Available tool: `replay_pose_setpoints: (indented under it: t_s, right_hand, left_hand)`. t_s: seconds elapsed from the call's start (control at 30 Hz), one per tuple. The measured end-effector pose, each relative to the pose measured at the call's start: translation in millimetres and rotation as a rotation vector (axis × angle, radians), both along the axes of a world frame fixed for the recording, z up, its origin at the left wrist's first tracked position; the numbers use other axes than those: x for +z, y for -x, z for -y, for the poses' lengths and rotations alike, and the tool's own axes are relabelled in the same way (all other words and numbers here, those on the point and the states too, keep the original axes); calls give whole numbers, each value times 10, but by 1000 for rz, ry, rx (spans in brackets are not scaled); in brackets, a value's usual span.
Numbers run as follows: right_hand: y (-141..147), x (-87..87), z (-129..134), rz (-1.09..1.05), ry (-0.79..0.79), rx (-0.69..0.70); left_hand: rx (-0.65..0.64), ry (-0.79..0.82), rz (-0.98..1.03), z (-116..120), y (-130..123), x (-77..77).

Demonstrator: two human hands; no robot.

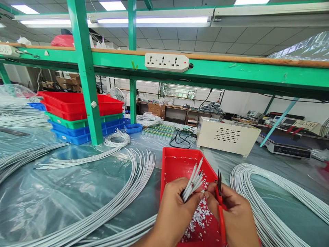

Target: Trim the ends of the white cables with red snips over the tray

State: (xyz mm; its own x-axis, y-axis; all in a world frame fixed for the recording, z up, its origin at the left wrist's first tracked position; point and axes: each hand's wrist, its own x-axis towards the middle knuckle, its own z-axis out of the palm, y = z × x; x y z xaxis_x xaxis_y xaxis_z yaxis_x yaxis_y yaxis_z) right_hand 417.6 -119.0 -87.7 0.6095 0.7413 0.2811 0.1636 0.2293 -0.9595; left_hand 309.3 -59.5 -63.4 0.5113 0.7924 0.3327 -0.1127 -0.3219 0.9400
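My left hand [174, 209] grips a bunch of white cable ends [194, 178] that fan upward over a red tray [177, 163]. My right hand [235, 214] holds red-handled snips [219, 195], blades pointing up, just right of the cable tips; its fingers touch one tip. White insulation scraps [197, 219] lie scattered in the tray beneath both hands.
Long white cables [123, 195] curve across the plastic-covered bench on the left, and another coil [259, 192] lies right. Stacked red, green and blue trays [77, 116] stand behind a green post [86, 75]. A cream metal box [226, 135] sits behind the tray. A power strip [167, 61] hangs overhead.
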Motion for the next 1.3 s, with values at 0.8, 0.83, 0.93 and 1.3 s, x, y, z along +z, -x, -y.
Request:
replay_pose_setpoints:
  t_s: [0.8, 0.83, 0.93, 1.3]
  right_hand:
    - [-58, 175, 59, -9, 14, -38]
    - [-70, 180, 59, -15, 10, -56]
    - [-89, 208, 66, -121, 4, -16]
    - [46, 195, 101, 18, -14, -160]
  left_hand:
    - [-43, 48, 19, -43, 21, 2]
    - [-48, 60, -17, -31, 30, 12]
    - [-76, 56, -105, 13, 77, 67]
    - [-309, 235, -324, 88, 135, 84]
